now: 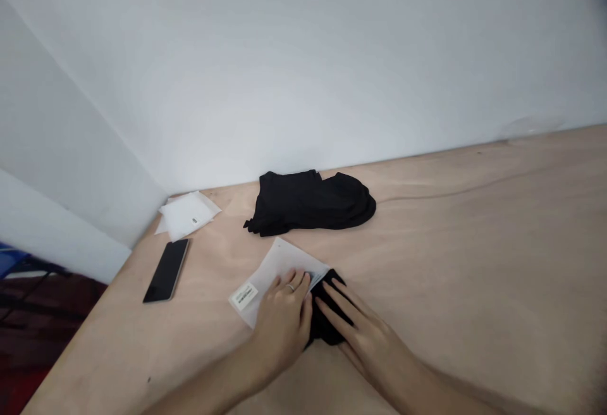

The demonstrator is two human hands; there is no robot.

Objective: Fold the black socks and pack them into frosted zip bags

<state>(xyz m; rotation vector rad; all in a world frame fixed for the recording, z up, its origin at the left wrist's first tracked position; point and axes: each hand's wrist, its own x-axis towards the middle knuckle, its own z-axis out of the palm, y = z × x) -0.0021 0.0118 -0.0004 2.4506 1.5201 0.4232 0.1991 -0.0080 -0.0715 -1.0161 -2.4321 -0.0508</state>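
Head view, seen from my desk far away:

- Surface: a pale plywood table top [474, 212] meets a white wall [303, 54] at the back, with a corner on the left.
- Edges: the table's left edge drops off past a black phone [165, 270]. The wood runs on far to the right of my hands.
- Nearby: a pile of black cloth [310, 203] lies ahead, and white paper sheets [190, 214] sit by the corner.
- Left hand [282, 323]: its fingers [289, 282] rest on a white paper sleeve [270, 282] with a label, curled a bit. I cannot tell if they pinch.
- Right hand [365, 333]: its fingers [339, 307] lie flat and spread on a black cloth [329, 320] — not gripping.
- That cloth sits at the sleeve's end, right between both hands.
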